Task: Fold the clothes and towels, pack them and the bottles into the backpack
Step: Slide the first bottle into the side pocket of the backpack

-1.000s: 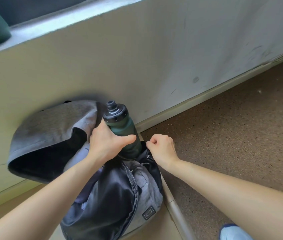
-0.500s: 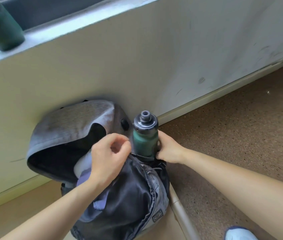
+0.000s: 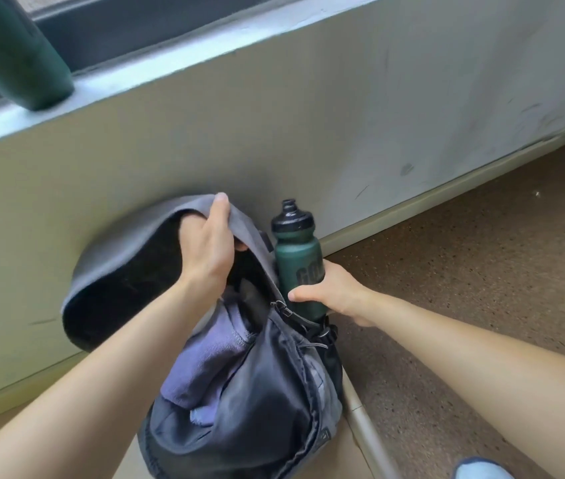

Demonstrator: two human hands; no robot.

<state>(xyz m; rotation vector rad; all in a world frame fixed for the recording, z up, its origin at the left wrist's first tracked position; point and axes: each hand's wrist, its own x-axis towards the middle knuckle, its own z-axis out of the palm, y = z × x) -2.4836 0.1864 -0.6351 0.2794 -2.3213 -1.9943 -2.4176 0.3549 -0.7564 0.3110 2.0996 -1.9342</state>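
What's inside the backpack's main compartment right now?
A purple cloth lies bunched in the open backpack. Anything beneath is hidden by the cloth and dark lining. The green bottle sits outside it, in a side pocket, gripped by the right hand.

Left forearm [image 3: 101,375]: bare, enters from the lower left corner and runs up and to the right; wrist roughly straight. Left hand [image 3: 206,250]: back toward the camera, pinching the edge of the grey backpack flap [image 3: 129,243], thumb on the outer face, fingers curled underneath and partly hidden.

Right forearm [image 3: 464,357]: bare, enters from the right edge and runs up and to the left. Right hand [image 3: 334,293]: wrapped round the lower body of the dark green bottle [image 3: 298,261], thumb across the front pointing left, fingers hidden behind. The two hands are apart.
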